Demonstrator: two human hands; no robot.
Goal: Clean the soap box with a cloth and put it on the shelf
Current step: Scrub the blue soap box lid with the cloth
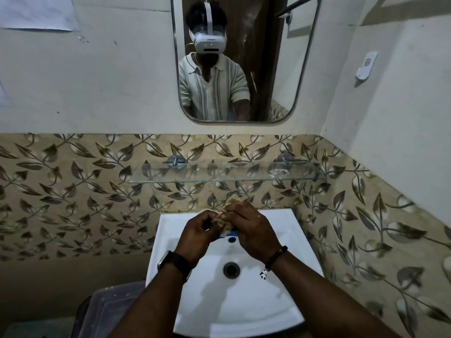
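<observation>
The room was a small bathroom with plain upper walls, a band of leaf-patterned tiles [73,191] below them, and a white sink [288,245] mounted against that band. At the lower left, beside the sink, stood a translucent plastic bin [107,311]. My left hand [197,236], with a dark watch [174,264] on its wrist, was over the rear of the basin, fingers curled inward and clamped on the soap box [225,234]. Only a blue edge of the soap box was visible, between the two hands and just above the overflow hole; its shape could not be determined. The cloth [231,200], pale and crumpled, was bunched over the soap box and projected upward above my knuckles. My right hand [251,230] was closed on the cloth and pressed against the left hand; a beaded bracelet [275,256] with a small panda charm hung from its wrist. Directly above the hands, the glass shelf [219,175] was fixed to the tiles, well apart from the soap box. A mirror [280,69] hung above the shelf. A white holder [366,67] was mounted on the right wall.
</observation>
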